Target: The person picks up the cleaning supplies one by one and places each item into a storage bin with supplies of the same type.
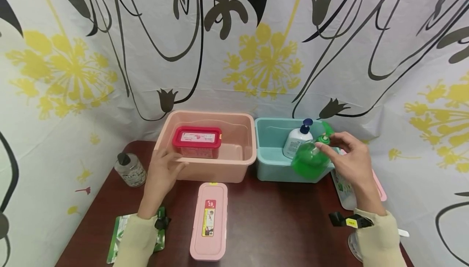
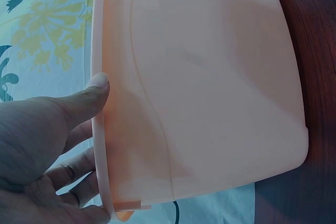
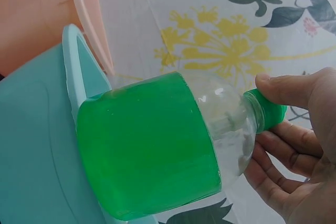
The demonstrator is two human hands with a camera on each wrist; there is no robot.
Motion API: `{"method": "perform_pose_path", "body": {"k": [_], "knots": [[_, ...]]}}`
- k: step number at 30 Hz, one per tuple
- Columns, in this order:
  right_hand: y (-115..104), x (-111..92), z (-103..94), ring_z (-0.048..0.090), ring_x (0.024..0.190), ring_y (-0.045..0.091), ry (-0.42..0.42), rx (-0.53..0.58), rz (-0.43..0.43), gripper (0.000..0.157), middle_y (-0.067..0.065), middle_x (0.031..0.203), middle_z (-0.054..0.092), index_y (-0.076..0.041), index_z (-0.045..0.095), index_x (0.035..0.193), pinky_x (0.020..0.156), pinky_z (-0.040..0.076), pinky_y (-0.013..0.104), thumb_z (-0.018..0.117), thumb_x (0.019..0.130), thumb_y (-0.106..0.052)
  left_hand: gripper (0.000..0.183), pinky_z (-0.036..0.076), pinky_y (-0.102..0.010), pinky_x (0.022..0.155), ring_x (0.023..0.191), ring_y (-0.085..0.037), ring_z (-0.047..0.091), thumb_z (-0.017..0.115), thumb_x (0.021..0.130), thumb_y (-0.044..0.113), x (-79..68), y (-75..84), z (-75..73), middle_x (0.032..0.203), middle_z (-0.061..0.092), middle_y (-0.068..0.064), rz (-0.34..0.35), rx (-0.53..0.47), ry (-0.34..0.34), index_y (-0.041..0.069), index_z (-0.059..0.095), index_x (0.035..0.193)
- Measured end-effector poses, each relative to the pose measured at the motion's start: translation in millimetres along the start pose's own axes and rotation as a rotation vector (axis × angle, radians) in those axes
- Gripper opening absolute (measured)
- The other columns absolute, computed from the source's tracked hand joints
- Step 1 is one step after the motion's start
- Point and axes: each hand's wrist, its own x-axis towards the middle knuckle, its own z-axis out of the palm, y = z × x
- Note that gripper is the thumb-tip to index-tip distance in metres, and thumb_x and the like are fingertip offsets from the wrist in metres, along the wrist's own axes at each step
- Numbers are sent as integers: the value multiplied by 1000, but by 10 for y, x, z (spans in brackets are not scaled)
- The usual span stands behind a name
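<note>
My right hand (image 1: 349,157) grips a pump bottle of green liquid (image 1: 309,162) by its green collar. The bottle hangs tilted over the front rim of the light blue bin (image 1: 272,172); whether it touches that rim I cannot tell. Inside this bin stands a white pump bottle (image 1: 295,141) with a dark blue pump head. With the thumb over the rim and the fingers on the outer side, my left hand (image 2: 37,140) holds the peach bin (image 2: 210,93) at its left front. A red-lidded box (image 1: 197,141) sits in the peach bin.
A pink oblong case (image 1: 209,222) lies in front of the bins. Left are a clear bottle with a dark cap (image 1: 130,170) and a green packet (image 1: 118,234) partly under the sleeve. A pink-lidded container (image 1: 344,191) and a round clear item (image 1: 353,246) are on the right.
</note>
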Motion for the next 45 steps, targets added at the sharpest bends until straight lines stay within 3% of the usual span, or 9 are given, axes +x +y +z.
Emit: {"method": "perform_pose_path", "body": {"k": [6, 17, 29, 45], "knots": [[57, 42, -30, 61, 84, 4, 1, -22, 89, 34, -3, 91, 65, -12, 66, 101, 71, 41, 14, 77, 77, -32, 29, 53, -44, 74, 99, -24, 46, 81, 73, 26, -3, -11, 3, 102, 58, -7, 16, 2, 2, 10, 71, 95], [58, 142, -76, 61, 82, -4, -11, -24, 169, 37, -11, 91, 61, -7, 65, 107, 68, 45, 7, 76, 79, -28, 27, 53, -46, 76, 102, -25, 45, 80, 74, 22, 6, 1, -1, 103, 58, -8, -4, 2, -12, 11, 70, 97], [202, 281, -93, 59, 83, -4, 19, -51, 147, 40, -11, 93, 60, -8, 65, 107, 72, 44, 5, 77, 77, -32, 29, 53, -46, 77, 103, -25, 45, 80, 74, 24, 11, 5, 1, 107, 58, -9, -10, 8, -12, 11, 70, 98], [305, 370, -159, 58, 84, -7, -8, -57, 252, 51, -16, 93, 59, -10, 61, 115, 70, 44, 5, 74, 77, -42, 29, 53, -49, 79, 106, -26, 45, 80, 74, 21, 4, 17, -3, 108, 58, -9, -18, -8, -12, 10, 70, 99]]}}
